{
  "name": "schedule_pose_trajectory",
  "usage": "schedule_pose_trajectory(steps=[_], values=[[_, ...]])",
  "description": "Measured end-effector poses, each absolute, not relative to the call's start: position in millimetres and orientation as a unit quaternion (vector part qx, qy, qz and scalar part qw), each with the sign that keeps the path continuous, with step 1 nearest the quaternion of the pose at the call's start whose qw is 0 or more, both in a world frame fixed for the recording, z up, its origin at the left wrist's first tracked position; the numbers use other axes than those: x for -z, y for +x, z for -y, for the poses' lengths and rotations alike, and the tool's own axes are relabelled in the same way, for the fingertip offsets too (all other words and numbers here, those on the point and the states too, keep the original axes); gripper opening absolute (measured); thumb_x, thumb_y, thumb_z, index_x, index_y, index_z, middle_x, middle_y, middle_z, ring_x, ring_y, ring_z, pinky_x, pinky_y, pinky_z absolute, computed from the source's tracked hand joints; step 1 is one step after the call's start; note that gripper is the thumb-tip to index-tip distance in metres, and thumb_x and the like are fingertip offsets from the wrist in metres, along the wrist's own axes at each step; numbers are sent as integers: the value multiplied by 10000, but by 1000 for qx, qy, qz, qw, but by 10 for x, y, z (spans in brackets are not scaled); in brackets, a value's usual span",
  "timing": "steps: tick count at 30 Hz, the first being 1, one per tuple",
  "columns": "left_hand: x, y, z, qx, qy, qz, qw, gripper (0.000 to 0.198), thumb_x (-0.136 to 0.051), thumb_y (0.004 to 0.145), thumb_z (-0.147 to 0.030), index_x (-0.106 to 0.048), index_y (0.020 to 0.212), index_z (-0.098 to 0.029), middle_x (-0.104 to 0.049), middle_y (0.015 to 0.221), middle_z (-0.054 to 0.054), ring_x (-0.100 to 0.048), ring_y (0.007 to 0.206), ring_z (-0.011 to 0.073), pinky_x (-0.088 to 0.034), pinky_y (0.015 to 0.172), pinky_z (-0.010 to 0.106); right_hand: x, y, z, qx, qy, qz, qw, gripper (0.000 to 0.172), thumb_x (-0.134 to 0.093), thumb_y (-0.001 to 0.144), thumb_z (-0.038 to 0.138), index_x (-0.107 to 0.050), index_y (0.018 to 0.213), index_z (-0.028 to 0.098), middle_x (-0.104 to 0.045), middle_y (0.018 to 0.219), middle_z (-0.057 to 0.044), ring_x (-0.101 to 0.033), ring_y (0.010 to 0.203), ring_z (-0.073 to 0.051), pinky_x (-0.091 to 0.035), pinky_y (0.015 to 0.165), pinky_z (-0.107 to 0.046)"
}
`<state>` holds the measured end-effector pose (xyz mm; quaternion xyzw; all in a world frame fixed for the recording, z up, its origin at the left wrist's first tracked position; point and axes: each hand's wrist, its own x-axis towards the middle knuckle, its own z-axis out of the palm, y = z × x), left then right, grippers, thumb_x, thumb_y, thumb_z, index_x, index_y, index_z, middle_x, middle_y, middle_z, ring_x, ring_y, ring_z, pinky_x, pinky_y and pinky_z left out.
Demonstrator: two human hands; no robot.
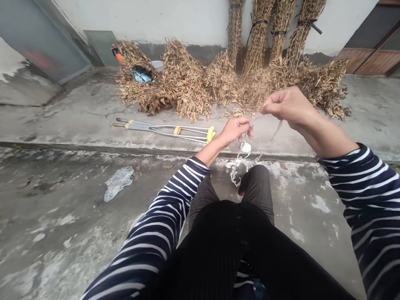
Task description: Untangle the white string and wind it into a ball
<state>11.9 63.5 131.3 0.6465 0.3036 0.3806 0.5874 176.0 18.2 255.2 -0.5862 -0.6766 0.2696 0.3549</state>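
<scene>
My left hand (235, 129) and my right hand (286, 104) are both raised in front of me, each pinching a thin whitish plastic string (253, 120) stretched between them. The string's tangled loose end (240, 164) hangs down from my left hand toward my knees (254, 183). I am seated, in a striped long-sleeved top and dark trousers. Both hands have fingers pressed together on the string.
A pair of metal crutches (165, 129) with yellow grips lies on the concrete step ahead. Heaps of dried bean stalks (193, 83) sit against the wall, with tied bundles (259, 33) leaning upright. A crumpled clear plastic bag (118, 181) lies on the ground at left.
</scene>
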Motion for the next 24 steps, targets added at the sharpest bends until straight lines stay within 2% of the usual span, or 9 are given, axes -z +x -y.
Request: schedule_pose_trajectory(steps=[3, 6, 10, 13, 17, 20, 22, 24], values=[[-1456, 71, -691, -382, 660, -283, 582, 94, -606, 896, -145, -683, 865, -99, -759, 841, 81, -732, 727, 112, -435, 495, 138, -2676, 1702, -174, -292, -589, 635, 405, 238, -729, 713, 5, -640, 555, 159, -505, 462, 34, -346, 469, -62, -327, 513, -292], [-1701, 12, -742, -414, 670, -276, 550, 120, -608, 914, -138, -720, 928, -96, -759, 915, 92, -752, 850, 137, -525, 597, 168, -2828, 1701, -183, -281, -565, 613, 475, 279, -677, 742, -39, -640, 552, 162, -457, 412, 58, -317, 440, -52, -253, 496, -293], [-1855, -29, -728, -431, 673, -275, 534, 134, -626, 938, -172, -732, 963, -94, -733, 857, 75, -747, 810, 132, -574, 659, 206, -2969, 1707, -160, -282, -539, 633, 479, 352, -620, 779, -46, -593, 513, 183, -453, 411, 52, -391, 423, -61, -271, 499, -305], [-1746, -25, -667, -393, 671, -256, 574, 162, -658, 940, -242, -723, 941, -93, -717, 774, 56, -706, 661, 98, -574, 636, 212, -2950, 1748, -159, -257, -560, 662, 428, 316, -600, 787, -38, -605, 555, 178, -536, 479, 26, -459, 466, -75, -333, 522, -300], [-1536, -29, -594, -355, 639, -250, 635, 211, -717, 909, -309, -697, 857, -105, -679, 654, 14, -616, 515, 65, -548, 568, 201, -2724, 2018, -275, -232, -610, 700, 291, 273, -638, 785, 16, -617, 566, 177, -603, 551, 0, -483, 512, -85, -404, 547, -287], [-1451, -27, -563, -354, 629, -262, 641, 243, -736, 902, -320, -682, 794, -109, -656, 605, 1, -592, 475, 61, -511, 512, 186, -2455, 2264, -360, -280, -590, 730, 199, 235, -746, 800, 196, -654, 585, 204, -625, 551, -6, -552, 533, -125, -469, 552, -302], [-1430, -2, -549, -343, 636, -264, 639, 255, -731, 911, -318, -685, 777, -105, -652, 585, 4, -588, 457, 63, -484, 482, 178, -2286, 2329, -349, -312, -570, 747, 140, 181, -790, 799, 296, -701, 661, 220, -682, 623, -16, -609, 575, -146, -512, 583, -318], [-1425, 41, -535, -323, 649, -261, 637, 271, -728, 919, -324, -692, 772, -100, -655, 575, 10, -581, 442, 61, -463, 464, 171, -2158, 2294, -293, -350, -540, 755, 123, 120, -805, 805, 347, -759, 840, 242, -748, 757, -26, -658, 652, -154, -539, 628, -321]])
